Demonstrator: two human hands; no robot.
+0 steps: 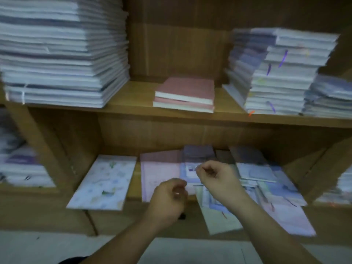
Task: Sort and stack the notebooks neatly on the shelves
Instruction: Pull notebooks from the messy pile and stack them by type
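Both hands hover over the lower shelf (136, 187) — the left hand (169, 195) above a pink notebook (160, 174), the right hand (215, 178) above scattered notebooks (266, 187). Each grip is curled — blur hides whether either holds anything.

No writing, label or number is readable; the pale patterned notebook covers (103, 182) are too blurred.

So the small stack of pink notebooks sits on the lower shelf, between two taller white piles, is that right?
No. The head view shows the small stack of pink notebooks on the upper shelf, not the lower, between the taller white left pile and right pile.
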